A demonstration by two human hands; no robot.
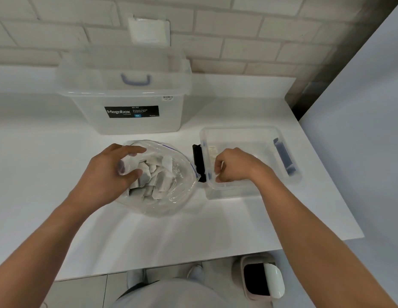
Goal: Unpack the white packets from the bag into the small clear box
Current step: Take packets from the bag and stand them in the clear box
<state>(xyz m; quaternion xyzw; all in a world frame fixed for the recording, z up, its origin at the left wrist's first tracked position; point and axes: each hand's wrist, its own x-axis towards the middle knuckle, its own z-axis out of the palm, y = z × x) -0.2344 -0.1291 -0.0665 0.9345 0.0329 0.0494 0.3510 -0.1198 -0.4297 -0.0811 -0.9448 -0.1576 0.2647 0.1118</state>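
A: Starting nearest: anything below the right forearm?
B: Only a swing-lid bin (262, 278) on the floor, under the edge of the white table (193, 230). Out of play.
A: And the left hand (113, 172)?
B: Curled round the near-left rim of the clear zip bag (171, 196), thumb opposing the fingers. Gripping the plastic, probably to hold the mouth wide and pin the bag to the table. Possibly pinching a packet too; hard to say.
A: Where to find the white packets (153, 176)?
B: Heaped inside the bag, just right of those left fingertips, touching one another. Plenty to go, so judged early in the job.
A: Over to the right hand (233, 166).
B: Dipped into the near-left corner of the small clear box (227, 193), knuckles up, fingers curled downward. Cannot tell whether pinching a packet or empty. Placed there, presumably, for a drop-off.
A: Anything inside the box?
B: One pale packet-like thing (212, 152) just beyond the right fingers. Black latch (198, 161) between the two hands, blue-grey latch (284, 158) on the opposite wall.
A: Farther back?
B: Beyond the left hand, a large Megabox tub (127, 121), lid (127, 61) propped upright behind. Well apart from both hands.
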